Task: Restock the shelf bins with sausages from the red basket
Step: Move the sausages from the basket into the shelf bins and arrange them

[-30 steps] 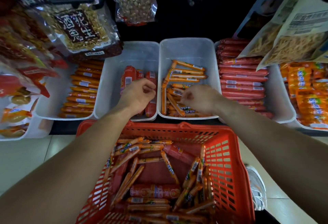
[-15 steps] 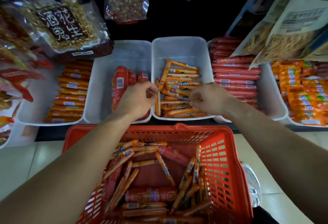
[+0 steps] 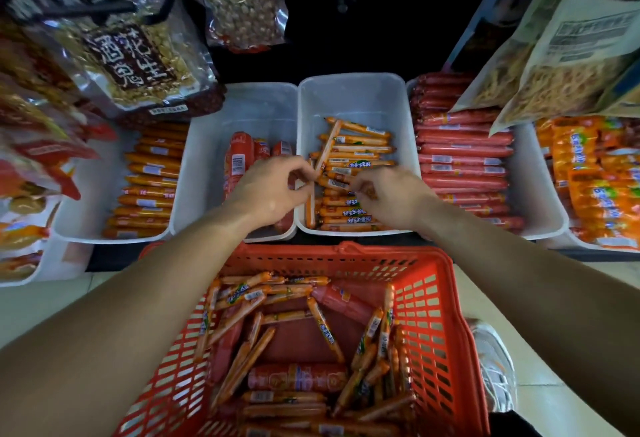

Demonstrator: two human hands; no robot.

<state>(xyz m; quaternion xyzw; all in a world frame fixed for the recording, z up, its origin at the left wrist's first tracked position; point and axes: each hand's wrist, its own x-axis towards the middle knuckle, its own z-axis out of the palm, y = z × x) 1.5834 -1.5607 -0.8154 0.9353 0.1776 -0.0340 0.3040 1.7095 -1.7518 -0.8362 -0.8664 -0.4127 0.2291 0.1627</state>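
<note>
As both hands meet over the middle bin: I'm squaring up one thin stick.
Handling: sticks [image 3: 349,163] prob. light, semi-stiff, slick film; best pinched at the ends, not mid.
Left hand [image 3: 273,191]: fingers pinched on the stick's near end.
Right hand [image 3: 388,197]: fingertips closed on its other end.
Looks: thin orange tubes w/ white labels, some green print.
Where: part-filled white bin [image 3: 349,97]; plenty more in red basket [image 3: 446,350] below, mixed w/ fat red ones.
</note>
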